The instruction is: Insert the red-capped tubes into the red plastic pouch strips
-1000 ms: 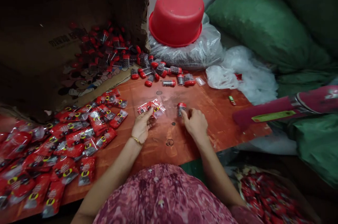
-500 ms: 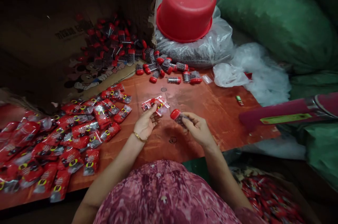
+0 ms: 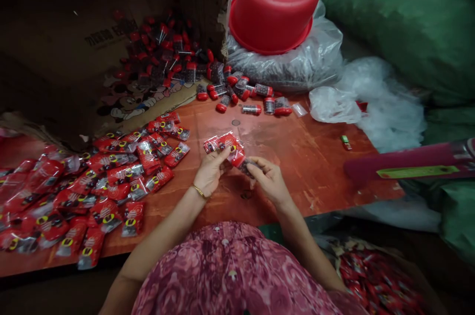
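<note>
Pinching glossy red packaging (image 3: 227,139), the left hand (image 3: 208,172) sits beside the right hand (image 3: 270,181), whose fingers pinch a red-capped, dark-bodied cylinder (image 3: 244,164) above the creased orange surface (image 3: 311,156).

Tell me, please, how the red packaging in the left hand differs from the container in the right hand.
The red packaging looks flat and printed; the container looks rounded, with a dark body and red end. The left hand holds the red packaging, while the right hand holds the container. Both show red, and they overlap in this view.
</note>
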`<state>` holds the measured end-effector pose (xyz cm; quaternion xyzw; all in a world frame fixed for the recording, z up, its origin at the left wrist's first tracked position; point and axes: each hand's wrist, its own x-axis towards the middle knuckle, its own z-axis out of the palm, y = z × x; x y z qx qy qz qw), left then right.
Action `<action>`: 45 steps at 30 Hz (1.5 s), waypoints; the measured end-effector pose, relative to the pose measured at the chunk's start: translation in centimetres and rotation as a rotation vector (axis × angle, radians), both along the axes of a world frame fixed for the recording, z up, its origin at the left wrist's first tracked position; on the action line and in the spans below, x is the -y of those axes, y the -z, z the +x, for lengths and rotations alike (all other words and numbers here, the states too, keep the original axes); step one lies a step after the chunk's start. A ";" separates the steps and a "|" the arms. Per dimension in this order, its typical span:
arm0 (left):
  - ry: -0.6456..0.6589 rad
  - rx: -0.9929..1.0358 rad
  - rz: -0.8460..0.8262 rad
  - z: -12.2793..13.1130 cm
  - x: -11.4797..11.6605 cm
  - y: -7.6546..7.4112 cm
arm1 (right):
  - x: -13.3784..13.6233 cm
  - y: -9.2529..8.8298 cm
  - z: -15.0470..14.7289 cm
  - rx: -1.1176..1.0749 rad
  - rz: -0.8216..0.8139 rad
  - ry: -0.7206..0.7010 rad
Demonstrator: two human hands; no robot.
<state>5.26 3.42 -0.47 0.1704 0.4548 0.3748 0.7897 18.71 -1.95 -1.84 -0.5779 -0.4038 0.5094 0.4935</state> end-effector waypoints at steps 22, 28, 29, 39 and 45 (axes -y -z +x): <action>-0.044 0.013 0.177 0.9 0.9 1.2 | -0.7 2.4 -5.1 -0.132 0.105 0.162; -0.028 -0.154 0.274 0.4 1.6 1.3 | -1.1 2.0 -5.7 -0.354 0.073 0.164; -0.048 -0.180 0.299 0.4 1.7 1.3 | -1.0 1.9 -5.8 -0.334 0.080 0.182; -0.166 -0.025 0.357 -0.4 1.5 1.1 | -0.5 1.4 -5.5 -0.129 0.140 0.151; -0.254 -0.141 0.408 -0.8 0.6 1.4 | -0.4 1.2 -5.5 0.015 0.215 0.176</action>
